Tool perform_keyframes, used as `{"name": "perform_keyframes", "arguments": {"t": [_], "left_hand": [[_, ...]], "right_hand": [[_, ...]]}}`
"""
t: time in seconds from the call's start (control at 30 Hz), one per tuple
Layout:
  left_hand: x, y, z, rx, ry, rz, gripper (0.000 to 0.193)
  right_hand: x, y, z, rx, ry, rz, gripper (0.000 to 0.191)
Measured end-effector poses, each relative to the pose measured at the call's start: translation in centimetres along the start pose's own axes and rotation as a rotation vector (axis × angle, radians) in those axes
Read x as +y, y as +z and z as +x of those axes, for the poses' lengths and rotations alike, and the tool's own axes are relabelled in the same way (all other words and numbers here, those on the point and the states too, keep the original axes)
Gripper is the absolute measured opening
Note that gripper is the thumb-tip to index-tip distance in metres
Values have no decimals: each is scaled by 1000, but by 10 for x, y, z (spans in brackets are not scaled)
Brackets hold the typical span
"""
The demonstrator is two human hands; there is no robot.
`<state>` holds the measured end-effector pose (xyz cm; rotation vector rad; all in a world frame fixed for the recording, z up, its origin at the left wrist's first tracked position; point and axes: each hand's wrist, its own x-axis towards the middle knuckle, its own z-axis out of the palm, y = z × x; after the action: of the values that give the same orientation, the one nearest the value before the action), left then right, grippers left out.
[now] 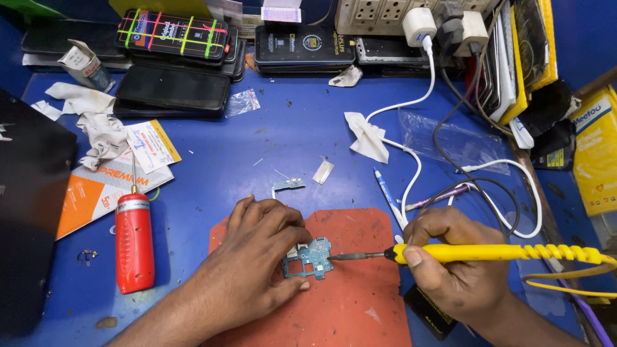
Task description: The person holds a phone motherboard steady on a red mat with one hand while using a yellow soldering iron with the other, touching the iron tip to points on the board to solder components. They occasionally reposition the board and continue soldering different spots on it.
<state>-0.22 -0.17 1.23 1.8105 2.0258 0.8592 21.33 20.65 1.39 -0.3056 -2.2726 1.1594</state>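
Your left hand [254, 257] presses down on a small blue-green circuit board [310, 257], fingers curled over its left side and thumb under its lower edge, pinning it to the red mat [360, 302]. The mat lies at the near edge of the blue tabletop [289, 135], about the middle. Your right hand [450, 263] is closed around the yellow handle of a soldering iron [488, 252], held like a pen; its dark tip touches the board's right edge. The iron's yellow coiled cord runs off toward the right edge.

A red cylindrical tool [134, 241] stands left of your left hand, near the left edge. A small board piece with flex strip [287, 184] lies just behind the mat. Just right of it lies a pen [387, 195] beside white charger cables [411, 173]. Crumpled tissue [103, 132] and a printed orange card [103, 186] lie toward the far left. Dark phones [172, 87] stack along the far edge, with a power strip [385, 16] at the far right corner.
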Motion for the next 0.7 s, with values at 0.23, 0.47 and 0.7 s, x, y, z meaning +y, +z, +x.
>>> {"name": "perform_keyframes", "arguments": {"t": [0.23, 0.47, 0.7], "left_hand": [[0, 0, 1, -20, -17, -4, 53], [-1, 0, 1, -20, -11, 6, 54], [0, 0, 0, -4, 2, 5, 54]], "right_hand": [[0, 0, 1, 5, -23, -6, 11], [-1, -1, 2, -6, -8, 9, 11], [-1, 0, 0, -1, -3, -8, 11]]}}
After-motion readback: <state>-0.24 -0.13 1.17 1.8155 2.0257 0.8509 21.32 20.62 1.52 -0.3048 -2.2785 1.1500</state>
